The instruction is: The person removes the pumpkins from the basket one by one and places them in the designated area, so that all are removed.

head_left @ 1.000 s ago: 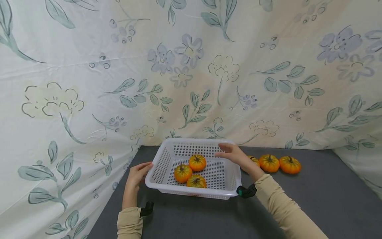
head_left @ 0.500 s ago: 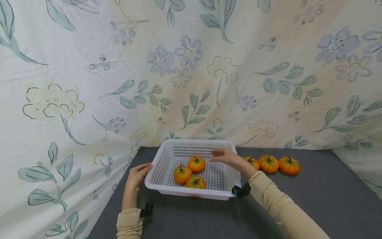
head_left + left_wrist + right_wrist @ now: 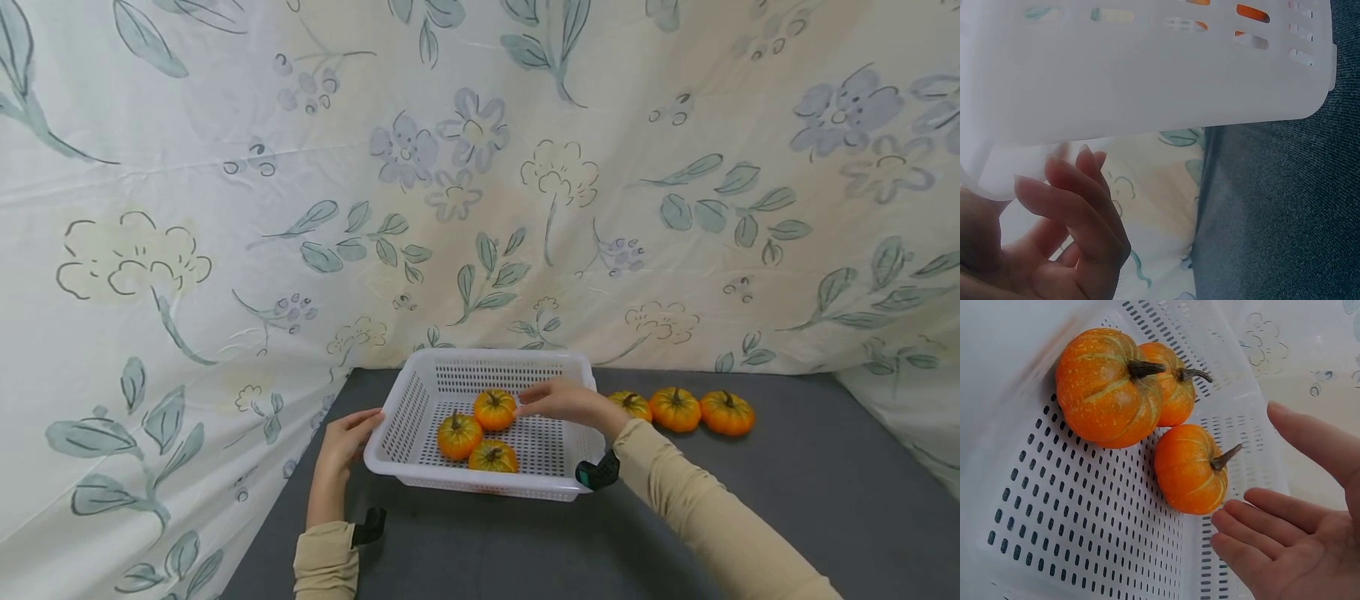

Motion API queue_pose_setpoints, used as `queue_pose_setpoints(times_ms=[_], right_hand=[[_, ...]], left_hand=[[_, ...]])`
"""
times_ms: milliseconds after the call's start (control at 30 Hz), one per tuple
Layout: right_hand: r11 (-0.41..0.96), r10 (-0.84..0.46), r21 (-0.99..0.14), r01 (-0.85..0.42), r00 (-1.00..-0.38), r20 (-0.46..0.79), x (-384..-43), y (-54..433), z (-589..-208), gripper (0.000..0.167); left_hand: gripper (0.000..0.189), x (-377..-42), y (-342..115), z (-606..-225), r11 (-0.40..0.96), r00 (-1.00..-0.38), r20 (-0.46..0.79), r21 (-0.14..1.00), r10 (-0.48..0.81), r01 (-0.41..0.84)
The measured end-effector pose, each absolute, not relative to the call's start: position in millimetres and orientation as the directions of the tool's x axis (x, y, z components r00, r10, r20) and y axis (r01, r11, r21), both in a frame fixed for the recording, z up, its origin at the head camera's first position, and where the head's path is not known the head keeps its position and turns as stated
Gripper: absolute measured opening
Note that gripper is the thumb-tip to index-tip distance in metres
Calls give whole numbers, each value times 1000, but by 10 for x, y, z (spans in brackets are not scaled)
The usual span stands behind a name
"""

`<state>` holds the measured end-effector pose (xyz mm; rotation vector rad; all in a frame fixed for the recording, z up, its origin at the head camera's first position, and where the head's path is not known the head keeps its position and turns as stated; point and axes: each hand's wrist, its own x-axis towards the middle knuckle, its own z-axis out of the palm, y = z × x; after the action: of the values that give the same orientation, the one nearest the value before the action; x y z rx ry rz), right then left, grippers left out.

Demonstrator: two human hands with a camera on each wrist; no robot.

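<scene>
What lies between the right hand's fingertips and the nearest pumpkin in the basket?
Nothing but a short bare stretch of the basket's perforated floor separates the right hand from the nearest pumpkin; the right wrist view shows it best.

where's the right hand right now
In the head view the right hand hovers open over the white basket, just right of the rear pumpkin of the three inside.

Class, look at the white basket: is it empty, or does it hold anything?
Not empty. The white basket holds three small orange pumpkins on its perforated floor.
</scene>
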<state>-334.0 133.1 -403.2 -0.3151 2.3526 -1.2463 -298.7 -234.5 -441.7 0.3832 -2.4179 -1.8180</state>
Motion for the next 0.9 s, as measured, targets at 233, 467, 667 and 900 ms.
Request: queue_pose_setpoints(times_ms=[233,467,667,900], right_hand=[[528,-459,-847,59,-820,-343,-3399,1262,-4058,68],[508,-514,-853,121,-752,-412,-3430,1217,-4093,53],[520,-574,-848,102,-694,-435,-3426,1172,-4094,50],[507,-616,-850,140,-631,-471,-3463,1132,-4132,49]], left_hand=[[44,-3012,-2355,-4434,269,-962,-95,949,-255,-165],[44,-3023,-2358,-4432,273,-963,-96,948,-250,-165],[45,-3025,-2352,-4430,280,-963,-95,945,-253,-167],[46,-3019,-2366,-4434,280,-962,-101,944,-253,-173]])
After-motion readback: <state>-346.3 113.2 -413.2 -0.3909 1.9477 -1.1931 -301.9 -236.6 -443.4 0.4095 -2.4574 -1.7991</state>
